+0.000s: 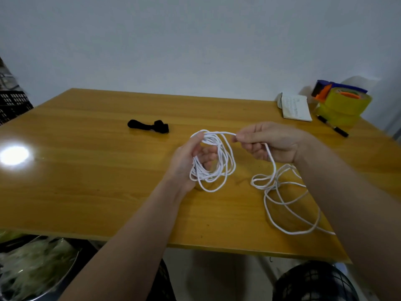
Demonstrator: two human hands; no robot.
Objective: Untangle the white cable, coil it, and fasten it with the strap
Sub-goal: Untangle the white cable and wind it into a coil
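step: coiling white cable (213, 161) | left hand (195, 157) grips coil, right hand (267, 141) pinches strand | keep loops even, feed slack smoothly

- Looks like a plain workroom or small office.
- A yellow wood-grain bench (86, 170) stands against a bare white wall (195, 40).
- Stationery sits at its far right corner: tape dispenser (340, 98), notepad (296, 107), marker pen (334, 128).
- A black plastic crate (13, 105) stands left.
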